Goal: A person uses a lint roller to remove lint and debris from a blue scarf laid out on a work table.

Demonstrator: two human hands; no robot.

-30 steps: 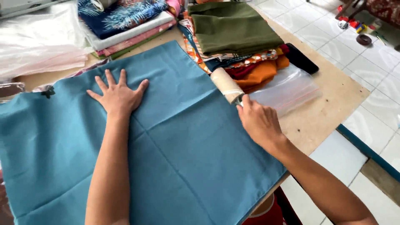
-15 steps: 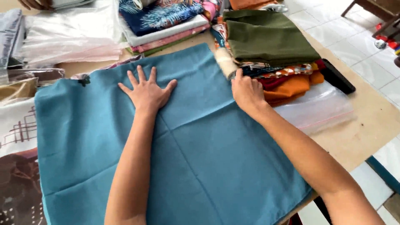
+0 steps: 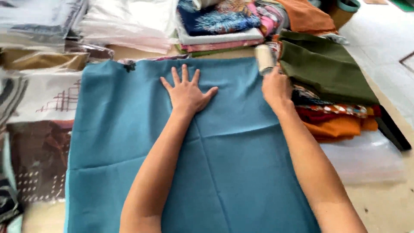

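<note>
A large teal cloth (image 3: 224, 172) lies spread flat over most of the desk (image 3: 384, 207), its fold creases crossing near the middle and its far edge running just short of the stacked goods at the back. To the right of it sits a pile of folded fabrics (image 3: 340, 116), topped by an olive green cloth (image 3: 327, 69) with patterned and orange layers beneath; the pile's left side meets the right edge of the teal cloth. Below that pile a clear plastic bag (image 3: 366, 159) rests on the bare wood. Along the back stand more folded cloths (image 3: 220, 26) in blue, pink and grey, and beside them a heap of white plastic packets (image 3: 129, 21). On the left, partly under the teal cloth's edge, lie packaged patterned fabrics (image 3: 43, 129) in white and brown. The left hand (image 3: 187, 92) is pressed palm down on the upper middle of the teal cloth, fingers spread wide. The right hand (image 3: 276, 88) is at the cloth's far right edge, closed around the handle of a lint roller (image 3: 264, 58), whose pale cylinder rests at the top right corner of the teal cloth, just beside the olive one. A small dark tag or speck (image 3: 129, 65) sits at the cloth's far left corner.
</note>
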